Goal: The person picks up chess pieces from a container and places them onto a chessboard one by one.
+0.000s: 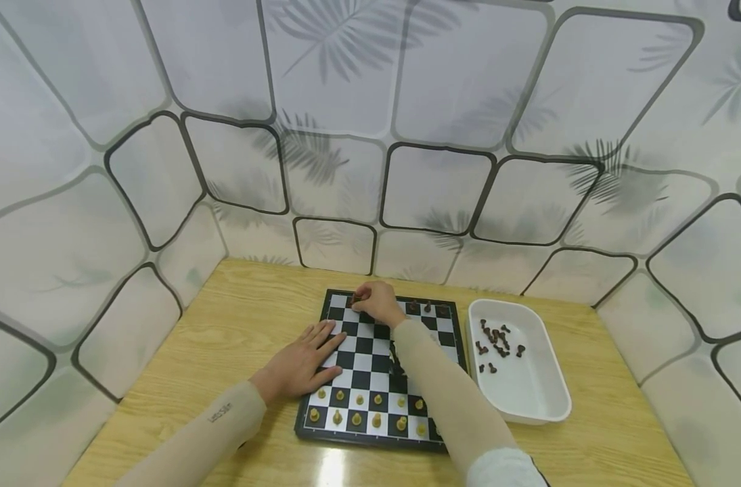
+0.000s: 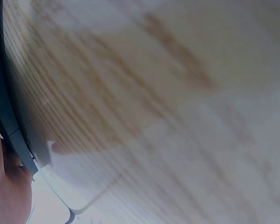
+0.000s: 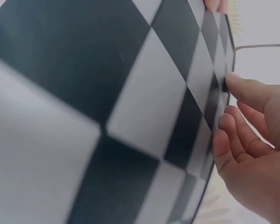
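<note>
A black-and-white chessboard (image 1: 362, 362) lies on the wooden table. My right hand (image 1: 379, 303) pinches a dark chess piece (image 1: 354, 298) at the board's far edge, near its left corner; in the right wrist view the fingers of that hand (image 3: 254, 126) are bent at the edge, mostly hiding the piece. My left hand (image 1: 303, 362) rests flat with spread fingers on the board's left side. A few dark pieces (image 1: 428, 306) stand along the far right edge. Light yellow pieces (image 1: 356, 419) stand in two rows on the near side. My right forearm covers part of the board.
A white tray (image 1: 531, 392) with several dark pieces (image 1: 502, 342) lying in it stands just right of the board. The wooden table (image 1: 254, 297) meets patterned walls (image 1: 340, 176) behind and on both sides. In the left wrist view, mostly tabletop (image 2: 130, 93) shows.
</note>
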Demonstrator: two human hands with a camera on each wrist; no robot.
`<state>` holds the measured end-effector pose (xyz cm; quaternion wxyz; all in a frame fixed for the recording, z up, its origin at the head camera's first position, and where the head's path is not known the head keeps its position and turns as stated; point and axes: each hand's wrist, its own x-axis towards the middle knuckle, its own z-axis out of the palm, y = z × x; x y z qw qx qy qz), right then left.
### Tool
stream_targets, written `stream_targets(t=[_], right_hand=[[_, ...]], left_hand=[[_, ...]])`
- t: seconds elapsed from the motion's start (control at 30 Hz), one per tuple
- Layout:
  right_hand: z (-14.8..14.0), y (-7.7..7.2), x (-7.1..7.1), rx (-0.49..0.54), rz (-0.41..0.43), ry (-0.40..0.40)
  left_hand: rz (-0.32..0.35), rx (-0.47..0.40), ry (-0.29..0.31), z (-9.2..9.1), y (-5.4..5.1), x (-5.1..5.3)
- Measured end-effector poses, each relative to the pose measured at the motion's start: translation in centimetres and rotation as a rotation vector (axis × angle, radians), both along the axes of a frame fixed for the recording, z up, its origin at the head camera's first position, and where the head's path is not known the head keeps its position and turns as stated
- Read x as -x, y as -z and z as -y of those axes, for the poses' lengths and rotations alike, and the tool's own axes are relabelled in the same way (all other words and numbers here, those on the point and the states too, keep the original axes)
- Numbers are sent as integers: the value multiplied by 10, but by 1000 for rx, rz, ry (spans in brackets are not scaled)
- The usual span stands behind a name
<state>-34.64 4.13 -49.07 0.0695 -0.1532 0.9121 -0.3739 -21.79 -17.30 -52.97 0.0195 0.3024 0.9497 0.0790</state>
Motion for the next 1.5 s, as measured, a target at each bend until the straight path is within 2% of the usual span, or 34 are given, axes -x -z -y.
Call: stream_targets(t=[0.23,0.4,0.67,0.83,1.1,1.3,1.5], right_hand=[[-23,-28,1,10,-17,-45],[-49,-48,-8,8,-66,-56],[-109,-62,-24,22,-75,-26],[-153,-59,-29,29,-120,31],[-214,-55,-42,22,-91,142],[-241,-47,-44,-27,-94,192],[-255,-34,-43,-69,-69,228]], left_hand=[[3,3,-5,0,-2,1],[10,0,-3,-1,-2,0],[-4,-1,8,-1,1,-1],[-17,9,14,0,1,-2],[-33,22,7,-1,2,0],[-31,23,4,-1,2,0],[-36,20,8,0,2,0]])
